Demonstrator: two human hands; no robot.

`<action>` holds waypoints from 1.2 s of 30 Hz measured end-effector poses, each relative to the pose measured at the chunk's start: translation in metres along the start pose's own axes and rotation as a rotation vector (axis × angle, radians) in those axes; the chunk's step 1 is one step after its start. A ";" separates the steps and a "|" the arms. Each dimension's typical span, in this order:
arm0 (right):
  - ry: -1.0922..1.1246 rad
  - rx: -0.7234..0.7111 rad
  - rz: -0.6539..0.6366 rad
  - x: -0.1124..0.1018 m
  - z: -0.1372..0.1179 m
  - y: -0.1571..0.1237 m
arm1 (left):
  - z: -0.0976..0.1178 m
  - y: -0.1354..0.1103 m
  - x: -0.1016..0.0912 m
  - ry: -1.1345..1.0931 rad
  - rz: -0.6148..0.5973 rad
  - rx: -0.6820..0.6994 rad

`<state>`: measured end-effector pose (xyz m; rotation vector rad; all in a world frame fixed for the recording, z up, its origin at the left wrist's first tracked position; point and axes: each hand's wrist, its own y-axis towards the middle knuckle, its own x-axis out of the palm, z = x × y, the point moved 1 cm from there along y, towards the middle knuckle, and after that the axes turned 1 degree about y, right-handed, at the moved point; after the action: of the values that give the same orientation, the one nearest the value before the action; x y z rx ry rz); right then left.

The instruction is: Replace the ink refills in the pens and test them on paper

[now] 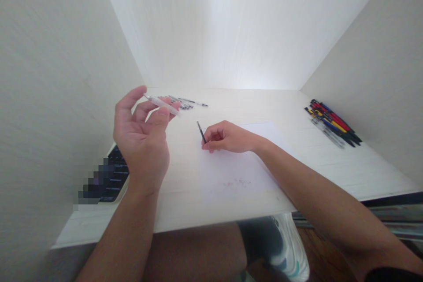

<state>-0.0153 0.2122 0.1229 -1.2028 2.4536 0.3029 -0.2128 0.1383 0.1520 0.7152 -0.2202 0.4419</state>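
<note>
Raised at the left, my left hand [142, 128] grips a whitish, see-through pen barrel [161, 105] between thumb and fingers, its narrow end pointing up and left. Low over the table, my right hand [224, 137] pinches a thin dark pen refill [201, 131], which leans up and to the left. Beneath the right hand lies a white sheet of paper [228, 169] with small dark and reddish marks. Behind the left hand is a group of slim clear pen parts [188, 105], partly hidden by the fingers.
Several red, yellow, blue and black pens [333, 121] lie at the right with clear ones [327, 132] beside them. A dark-screened device [114, 176], partly blurred out, rests by the left wall. White walls enclose the white table [178, 211] on three sides.
</note>
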 end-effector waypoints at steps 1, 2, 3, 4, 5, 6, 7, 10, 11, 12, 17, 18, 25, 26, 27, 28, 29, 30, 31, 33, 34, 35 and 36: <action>0.008 0.008 0.007 0.000 0.001 0.000 | 0.002 0.001 -0.001 0.015 -0.009 -0.033; 0.021 0.017 0.020 -0.001 0.001 0.000 | 0.002 0.002 -0.002 0.030 -0.023 -0.077; 0.037 0.026 0.039 -0.001 0.002 0.001 | 0.002 0.002 -0.003 0.039 -0.035 -0.126; 0.055 0.035 0.063 -0.002 0.002 0.001 | 0.000 0.002 -0.004 0.047 -0.048 -0.176; 0.073 0.041 0.088 -0.002 0.002 0.001 | -0.003 0.002 -0.004 0.061 -0.065 -0.231; 0.091 0.043 0.113 -0.003 0.001 0.001 | -0.006 0.001 -0.004 0.085 -0.090 -0.288; 0.109 0.042 0.138 -0.003 0.000 0.001 | -0.010 -0.001 -0.004 0.119 -0.126 -0.343; 0.152 0.034 0.181 -0.005 -0.004 0.000 | -0.020 -0.008 -0.002 0.250 -0.277 -0.432; 0.161 0.036 0.183 -0.005 -0.005 0.000 | -0.021 -0.011 -0.002 0.312 -0.318 -0.433; 0.164 0.042 0.181 -0.004 -0.007 -0.001 | -0.022 -0.013 -0.001 0.374 -0.350 -0.427; 0.136 0.081 0.132 -0.002 -0.014 -0.005 | -0.016 -0.018 0.005 0.507 -0.433 -0.386; 0.124 0.087 0.115 -0.002 -0.015 -0.005 | -0.014 -0.017 0.006 0.501 -0.425 -0.369; 0.105 0.118 0.078 -0.001 -0.016 -0.004 | -0.006 -0.010 0.007 0.490 -0.366 -0.313; 0.101 0.114 0.084 -0.001 -0.016 -0.004 | -0.006 -0.010 0.006 0.503 -0.358 -0.295; 0.101 0.105 0.091 -0.002 -0.016 -0.004 | -0.006 -0.010 0.006 0.515 -0.351 -0.279; 0.105 0.096 0.097 -0.002 -0.016 -0.004 | -0.007 -0.010 0.006 0.524 -0.349 -0.268; 0.113 0.089 0.103 -0.002 -0.015 -0.004 | -0.007 -0.010 0.006 0.531 -0.348 -0.264; 0.124 0.084 0.110 -0.003 -0.015 -0.004 | -0.008 -0.010 0.005 0.531 -0.345 -0.265; 0.137 0.083 0.121 -0.004 -0.014 -0.004 | -0.009 -0.010 0.005 0.527 -0.341 -0.271; 0.169 0.085 0.154 -0.005 -0.013 -0.005 | -0.010 -0.009 0.005 0.509 -0.327 -0.289; 0.188 0.087 0.175 -0.006 -0.013 -0.005 | -0.010 -0.009 0.005 0.500 -0.321 -0.298; 0.214 0.087 0.198 -0.007 -0.014 -0.006 | -0.010 -0.009 0.005 0.491 -0.318 -0.302; 0.249 0.085 0.221 -0.007 -0.014 -0.006 | -0.010 -0.009 0.004 0.485 -0.318 -0.302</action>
<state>-0.0101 0.2089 0.1388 -0.9865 2.7902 0.1118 -0.2044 0.1408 0.1409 0.3218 0.2781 0.2586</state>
